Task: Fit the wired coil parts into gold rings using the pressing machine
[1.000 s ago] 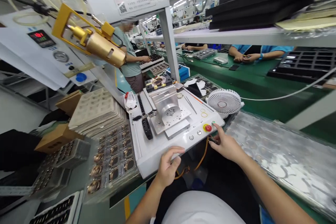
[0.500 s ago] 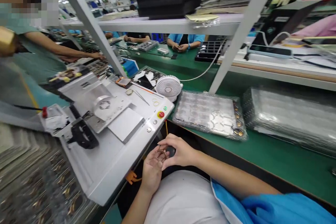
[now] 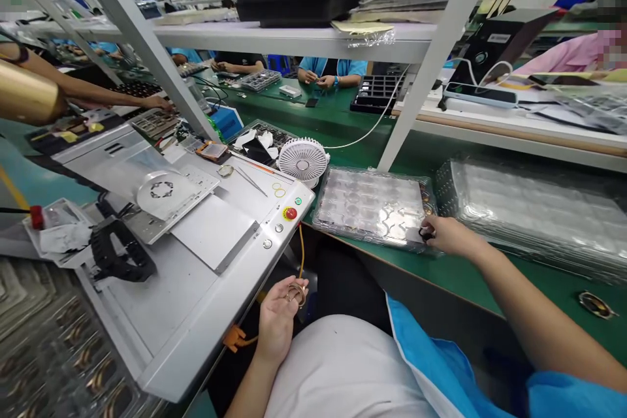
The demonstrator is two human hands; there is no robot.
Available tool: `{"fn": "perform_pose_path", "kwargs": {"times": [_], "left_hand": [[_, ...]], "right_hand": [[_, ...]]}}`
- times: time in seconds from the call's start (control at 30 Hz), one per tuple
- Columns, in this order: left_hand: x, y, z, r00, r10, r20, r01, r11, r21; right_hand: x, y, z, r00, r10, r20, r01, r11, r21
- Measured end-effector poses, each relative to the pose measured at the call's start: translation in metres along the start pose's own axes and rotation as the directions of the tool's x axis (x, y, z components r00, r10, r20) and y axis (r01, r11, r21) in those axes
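In front of my body my left hand (image 3: 278, 313) holds a thin gold-coloured metal ring (image 3: 296, 295) between its thumb and fingers. My right hand (image 3: 445, 235) reaches out to the right front corner of a clear plastic tray (image 3: 365, 235). Its fingers are closed on a small dark round part (image 3: 426, 233), partly hidden by the fingers. Flat pale pieces fill most of the tray's pockets, and several ring-shaped parts sit along its right side.
At left stands a white machine with a red button (image 3: 290, 213), tweezers (image 3: 252, 181) and a metal fixture (image 3: 164, 192). Behind the tray is a white fan (image 3: 302, 162). Stacked clear trays (image 3: 529, 222) lie right, near a loose ring part (image 3: 595, 305). A shelf post (image 3: 421, 78) rises behind.
My right hand has left my left hand and moved right to the tray, taking the dark part along. The ring stays in my left hand. The view has turned slightly right.
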State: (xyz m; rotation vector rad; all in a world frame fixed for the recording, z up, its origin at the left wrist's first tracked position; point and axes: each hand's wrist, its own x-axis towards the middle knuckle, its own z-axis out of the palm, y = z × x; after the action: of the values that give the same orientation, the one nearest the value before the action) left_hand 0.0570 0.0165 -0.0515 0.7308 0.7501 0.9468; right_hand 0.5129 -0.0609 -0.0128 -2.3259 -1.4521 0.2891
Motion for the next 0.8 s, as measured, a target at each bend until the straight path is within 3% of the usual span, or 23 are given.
{"fn": "perform_pose_path", "kwargs": {"times": [0.1,0.23,0.33,0.4,0.43,0.5,0.57,0.63,0.7,0.8], "left_hand": [[0.002,0.0,0.003,1.0,-0.02,0.023,0.02,1.0,-0.001],[-0.001,0.003,0.0,0.997,-0.065,0.05,0.065,0.998,-0.001],[-0.006,0.007,0.001,0.989,-0.118,0.086,0.121,0.992,-0.031],[-0.009,0.012,0.007,0.975,-0.165,0.15,0.176,0.982,-0.062],[-0.01,0.015,0.012,0.963,-0.186,0.193,0.203,0.976,-0.074],[-0.011,0.022,0.021,0.935,-0.213,0.284,0.246,0.966,-0.083],[-0.011,0.03,0.026,0.913,-0.21,0.351,0.257,0.962,-0.092],[-0.012,0.039,0.025,0.912,-0.184,0.366,0.235,0.967,-0.102],[-0.016,0.048,0.02,0.94,-0.138,0.313,0.178,0.979,-0.103],[-0.026,0.053,0.011,0.982,-0.045,0.181,0.062,0.994,-0.089]], "right_hand": [[0.0,0.011,0.001,0.99,0.034,0.137,-0.034,0.999,-0.001],[0.005,0.011,-0.01,0.976,-0.003,0.219,0.003,1.0,0.001],[0.005,-0.018,-0.014,0.976,-0.095,0.196,0.091,0.995,0.028],[0.001,-0.059,-0.007,0.949,-0.28,0.148,0.255,0.953,0.166],[-0.003,-0.084,-0.001,0.903,-0.417,0.107,0.374,0.883,0.282],[-0.01,-0.139,0.015,0.727,-0.687,0.015,0.582,0.627,0.518],[-0.016,-0.188,0.032,0.559,-0.826,-0.073,0.662,0.391,0.64],[-0.019,-0.223,0.046,0.467,-0.874,-0.138,0.677,0.252,0.692],[-0.019,-0.244,0.057,0.463,-0.873,-0.154,0.637,0.207,0.742],[-0.023,-0.262,0.075,0.582,-0.811,-0.051,0.409,0.238,0.881]]}}
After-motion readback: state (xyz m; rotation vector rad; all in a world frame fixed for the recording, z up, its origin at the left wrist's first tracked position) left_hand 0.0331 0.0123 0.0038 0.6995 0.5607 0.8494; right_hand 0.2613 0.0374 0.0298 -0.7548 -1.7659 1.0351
